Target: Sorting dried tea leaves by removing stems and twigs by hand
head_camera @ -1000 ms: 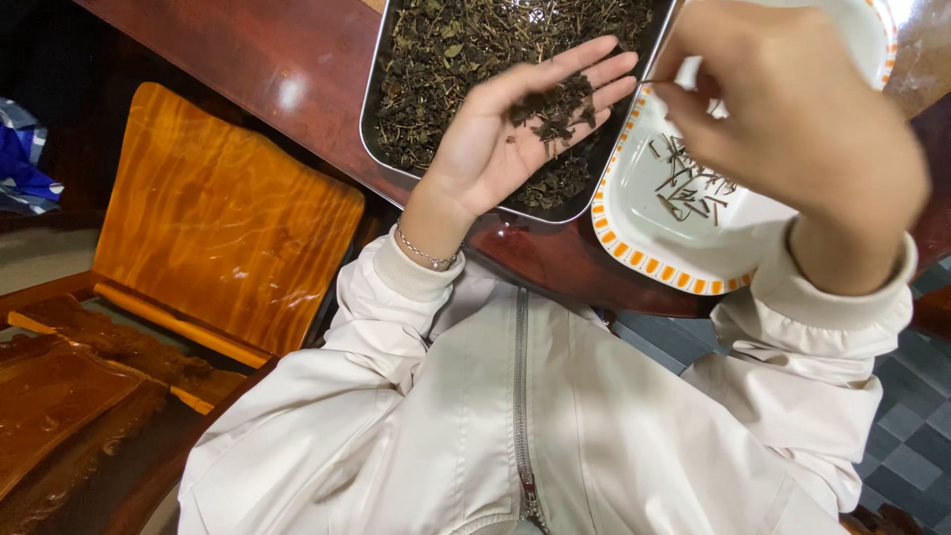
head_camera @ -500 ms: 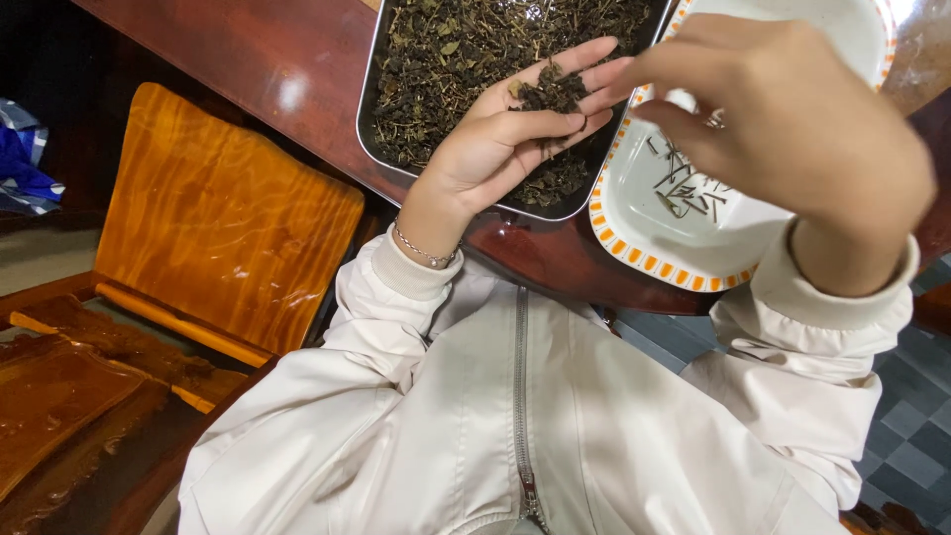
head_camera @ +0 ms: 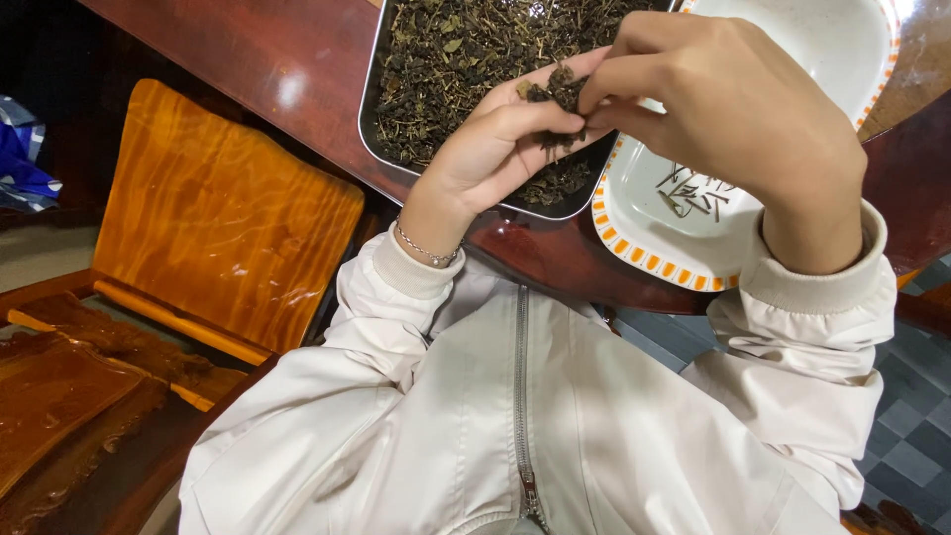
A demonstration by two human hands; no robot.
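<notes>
Table (head_camera: 258, 59): dark wood, glossy lacquer. Tray (head_camera: 369, 109): polished metal, holding dry, matt, crumpled leaves (head_camera: 466, 50). Dish (head_camera: 822, 40): smooth white, glossy, orange-patterned rim. Chair (head_camera: 218, 208): varnished orange wood, visible grain. Jacket (head_camera: 515, 416): matt cream cloth, metal zip.

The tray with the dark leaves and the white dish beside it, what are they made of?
The tray looks like metal: thin, grey, shiny rim. The white dish with the orange-checked edge looks like glazed ceramic or maybe melamine; its smooth gloss fits both. Both sit on a polished, reddish wooden table.
</notes>
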